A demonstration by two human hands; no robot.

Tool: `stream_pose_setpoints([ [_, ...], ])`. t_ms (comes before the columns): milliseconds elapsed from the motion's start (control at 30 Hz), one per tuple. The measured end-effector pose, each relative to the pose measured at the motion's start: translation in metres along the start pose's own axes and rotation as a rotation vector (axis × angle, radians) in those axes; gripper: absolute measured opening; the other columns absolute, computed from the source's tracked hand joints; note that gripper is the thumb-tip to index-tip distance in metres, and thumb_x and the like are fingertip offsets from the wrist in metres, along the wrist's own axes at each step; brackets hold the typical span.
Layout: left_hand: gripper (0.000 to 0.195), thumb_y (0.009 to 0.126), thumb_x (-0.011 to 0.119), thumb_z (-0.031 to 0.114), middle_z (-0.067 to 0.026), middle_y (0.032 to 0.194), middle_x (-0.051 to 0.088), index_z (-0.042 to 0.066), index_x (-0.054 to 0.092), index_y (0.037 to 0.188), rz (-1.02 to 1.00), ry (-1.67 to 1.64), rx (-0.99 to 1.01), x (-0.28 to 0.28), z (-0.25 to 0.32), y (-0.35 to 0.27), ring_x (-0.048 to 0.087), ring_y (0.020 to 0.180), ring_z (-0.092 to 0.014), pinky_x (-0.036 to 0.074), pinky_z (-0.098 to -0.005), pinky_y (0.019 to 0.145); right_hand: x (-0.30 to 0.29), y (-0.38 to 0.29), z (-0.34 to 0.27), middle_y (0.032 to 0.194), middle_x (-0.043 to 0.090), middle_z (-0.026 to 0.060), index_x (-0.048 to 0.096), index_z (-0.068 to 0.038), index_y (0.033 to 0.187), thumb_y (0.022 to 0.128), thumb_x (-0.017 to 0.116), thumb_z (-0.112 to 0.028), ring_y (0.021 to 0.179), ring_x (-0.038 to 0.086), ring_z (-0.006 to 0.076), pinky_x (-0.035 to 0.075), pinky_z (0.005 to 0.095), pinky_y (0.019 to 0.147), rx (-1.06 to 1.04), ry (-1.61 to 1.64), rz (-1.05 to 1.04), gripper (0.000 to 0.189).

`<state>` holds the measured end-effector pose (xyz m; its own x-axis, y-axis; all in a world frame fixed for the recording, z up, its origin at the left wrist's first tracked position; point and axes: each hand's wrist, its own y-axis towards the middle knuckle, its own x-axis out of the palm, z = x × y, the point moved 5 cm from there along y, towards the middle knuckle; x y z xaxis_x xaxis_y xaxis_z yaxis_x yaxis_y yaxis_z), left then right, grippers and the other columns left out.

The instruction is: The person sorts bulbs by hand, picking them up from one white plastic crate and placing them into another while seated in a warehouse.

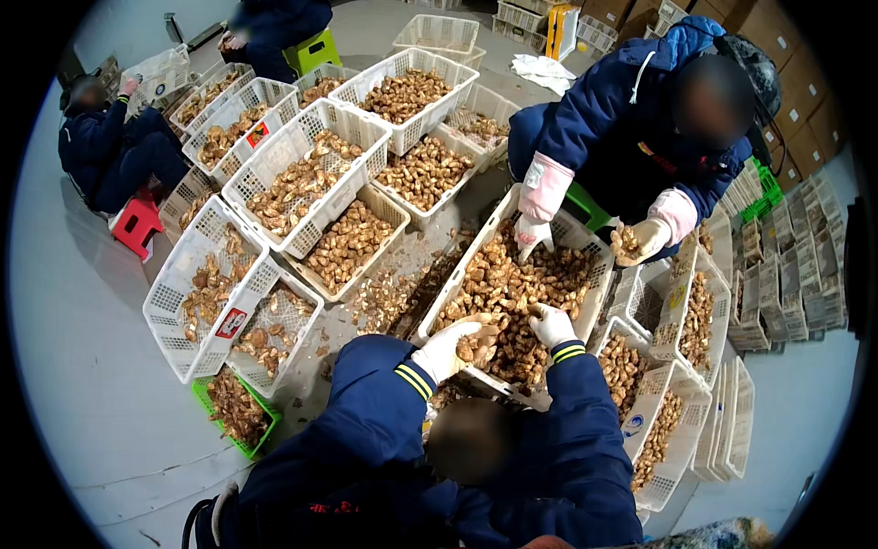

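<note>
My left hand (449,348), in a white glove with tan fingers, is turned palm up over the near left edge of the large white plastic crate (439,302). A brown mushroom (466,348) rests in its curled fingers. My right hand (553,325), gloved the same way, reaches over the crate's near right part. Its bent fingertips are at the pile of brown mushrooms (507,291) inside; whether they pinch one cannot be told. Across the crate, a co-worker's gloved hand (534,237) dips into the same pile. The co-worker's other hand (641,241) holds a mushroom beyond the rim.
Stacked crates of mushrooms stand at left (309,178) and right (693,322). A green basket (236,415) holds darker pieces. Trimmings (384,302) litter the floor. Two more people sit farther back near a red stool (139,221) and a green stool (310,53).
</note>
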<state>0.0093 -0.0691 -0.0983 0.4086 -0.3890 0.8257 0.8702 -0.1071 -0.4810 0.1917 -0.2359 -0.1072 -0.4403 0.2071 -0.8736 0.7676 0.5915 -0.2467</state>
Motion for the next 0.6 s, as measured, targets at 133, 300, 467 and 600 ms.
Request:
stream_pose_setpoints([
  [133,0.029,0.099,0.056,0.026,0.0012,0.094,0.067,0.011,0.065,0.123,0.060,0.217,-0.045,-0.004,0.003,-0.003,0.056,0.074,-0.008,0.043,-0.0219,0.055,0.042,-0.017,0.003,0.126,0.059,0.0180,0.049,-0.009,0.137,0.081,0.070,-0.031,0.115,0.061,0.0318,0.051,0.0403,0.094,0.023,-0.467,-0.251,0.064],
  [300,0.031,0.099,0.054,0.024,-0.0026,0.098,0.068,0.011,0.062,0.126,0.132,0.248,-0.008,-0.017,0.007,0.003,0.061,0.079,-0.013,0.048,-0.0252,0.060,0.054,-0.011,0.015,0.121,0.063,0.0197,0.056,-0.004,0.122,0.081,0.073,-0.030,0.113,0.062,0.0333,0.051,0.0406,0.094,0.046,-0.286,-0.181,0.052],
  [467,0.028,0.101,0.050,0.019,-0.0100,0.108,0.071,0.008,0.059,0.125,0.229,0.164,0.139,-0.026,0.018,0.003,0.066,0.081,-0.013,0.050,-0.0253,0.059,0.016,-0.018,0.019,0.106,0.065,0.0045,0.060,0.000,0.122,0.090,0.067,-0.014,0.096,0.064,0.0188,0.056,0.0350,0.085,0.326,1.044,-0.315,0.036],
  [600,0.027,0.101,0.051,0.019,-0.0088,0.104,0.071,0.008,0.061,0.123,0.245,0.148,0.160,-0.025,0.018,0.001,0.066,0.080,-0.016,0.050,-0.0270,0.059,0.002,-0.036,-0.003,0.123,0.057,0.0077,0.038,-0.007,0.146,0.085,0.067,-0.011,0.105,0.061,0.0196,0.053,0.0429,0.094,0.219,1.472,-0.262,0.068],
])
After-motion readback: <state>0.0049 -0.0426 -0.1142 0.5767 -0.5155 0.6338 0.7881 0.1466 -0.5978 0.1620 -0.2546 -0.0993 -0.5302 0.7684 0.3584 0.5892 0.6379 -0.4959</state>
